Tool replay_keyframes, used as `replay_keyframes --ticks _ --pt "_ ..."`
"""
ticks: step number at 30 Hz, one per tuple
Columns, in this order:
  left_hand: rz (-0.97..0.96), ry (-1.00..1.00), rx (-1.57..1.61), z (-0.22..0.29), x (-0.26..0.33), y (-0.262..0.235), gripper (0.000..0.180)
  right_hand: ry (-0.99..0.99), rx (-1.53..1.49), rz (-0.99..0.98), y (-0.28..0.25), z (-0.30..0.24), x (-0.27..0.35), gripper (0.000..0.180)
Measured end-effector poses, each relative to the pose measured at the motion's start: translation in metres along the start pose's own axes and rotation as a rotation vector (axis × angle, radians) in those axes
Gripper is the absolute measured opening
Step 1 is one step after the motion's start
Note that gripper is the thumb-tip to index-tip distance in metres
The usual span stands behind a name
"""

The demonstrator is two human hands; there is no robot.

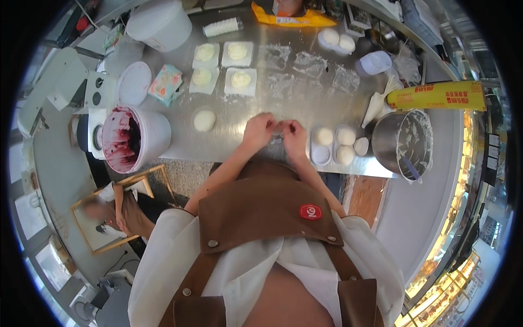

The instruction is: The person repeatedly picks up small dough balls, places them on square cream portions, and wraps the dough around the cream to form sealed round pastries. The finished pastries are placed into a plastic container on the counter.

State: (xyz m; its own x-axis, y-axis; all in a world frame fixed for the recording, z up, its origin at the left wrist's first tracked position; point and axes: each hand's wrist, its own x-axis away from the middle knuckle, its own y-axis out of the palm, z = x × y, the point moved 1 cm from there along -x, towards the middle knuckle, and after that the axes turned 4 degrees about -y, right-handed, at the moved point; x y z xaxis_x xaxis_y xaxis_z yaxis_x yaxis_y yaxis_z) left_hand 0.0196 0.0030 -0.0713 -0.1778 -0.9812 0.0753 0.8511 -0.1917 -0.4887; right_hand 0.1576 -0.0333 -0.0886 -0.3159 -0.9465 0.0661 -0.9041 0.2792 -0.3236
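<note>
My left hand (260, 132) and my right hand (295, 139) meet over the near edge of the steel table. Both sets of fingers are closed in a pinch, almost touching. What lies between the fingertips is too small and hidden to name. Left of my left hand rests a round white ball (204, 121), smooth like dough. Just right of my right hand stand two white oval trays; the left tray (321, 156) and the right tray (345, 137) carry round white balls. Another white piece (361, 146) leans beside them.
Several white squares with pale rounds (241, 80) lie farther back. A red-stained white bucket (151, 139) stands left, near a tissue pack (165, 83) and a lidded tub (159, 26). Right are a steel bowl (388, 139), a piping bag (376, 107) and a yellow package (438, 96). A person (128, 210) is at left.
</note>
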Motion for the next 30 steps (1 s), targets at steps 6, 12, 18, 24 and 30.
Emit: replay_keyframes --ticks 6,12,18,24,30 --pt "-0.021 -0.106 0.138 0.014 0.000 -0.016 0.007 0.338 -0.332 -0.029 -0.014 0.016 -0.005 0.021" --pt "-0.044 -0.103 0.343 0.044 0.001 -0.026 0.007 0.707 -1.193 -0.474 -0.024 -0.038 -0.010 0.043" --pt "-0.015 -0.195 0.478 0.029 0.000 -0.022 0.006 0.466 -1.001 -0.397 -0.021 -0.038 -0.016 0.039" --pt "-0.061 -0.375 0.652 0.041 -0.001 -0.029 0.013 0.049 -0.381 -0.322 -0.025 -0.053 -0.012 0.041" --pt "-0.117 -0.556 0.852 0.019 0.002 -0.025 0.019 -0.391 0.085 -0.292 -0.027 -0.076 -0.005 0.056"
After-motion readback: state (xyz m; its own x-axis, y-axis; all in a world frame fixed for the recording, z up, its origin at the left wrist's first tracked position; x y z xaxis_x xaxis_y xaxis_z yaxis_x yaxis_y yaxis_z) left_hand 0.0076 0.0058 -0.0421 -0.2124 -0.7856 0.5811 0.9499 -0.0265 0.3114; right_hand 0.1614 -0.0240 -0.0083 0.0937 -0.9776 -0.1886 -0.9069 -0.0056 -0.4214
